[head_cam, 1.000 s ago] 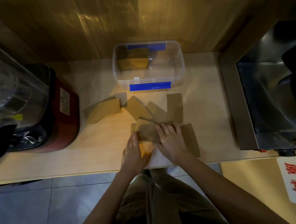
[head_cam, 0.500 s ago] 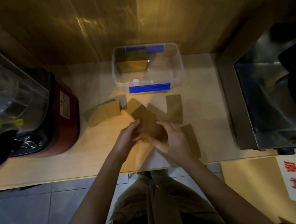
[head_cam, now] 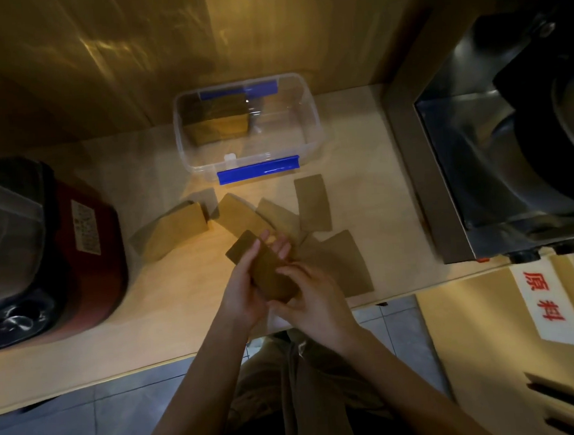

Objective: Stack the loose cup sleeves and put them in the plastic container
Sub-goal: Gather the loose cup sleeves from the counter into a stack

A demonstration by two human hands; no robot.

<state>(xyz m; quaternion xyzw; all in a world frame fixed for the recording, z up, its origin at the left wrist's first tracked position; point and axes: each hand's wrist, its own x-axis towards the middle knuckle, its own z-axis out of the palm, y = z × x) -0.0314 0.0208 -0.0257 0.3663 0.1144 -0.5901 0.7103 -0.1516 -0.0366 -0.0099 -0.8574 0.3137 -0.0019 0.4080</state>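
Both hands held one small stack of cup sleeves [head_cam: 264, 270] above the counter [head_cam: 170, 313] near its front edge. Left hand [head_cam: 242, 295] cupped it from the left, right hand [head_cam: 313, 298] pinched the near end. The stack's long axis ran diagonally, far-left to near-right. Plastic container [head_cam: 312, 113] sat straight ahead, well apart, some sleeves already inside. Loose sleeves [head_cam: 312, 203] lay between hands and container, nearest the right hand; another pile [head_cam: 174, 233] lay to the left.

Dim, warm yellow light, glare streaks on the wooden wall [head_cam: 104, 53], wide-angle edge distortion.
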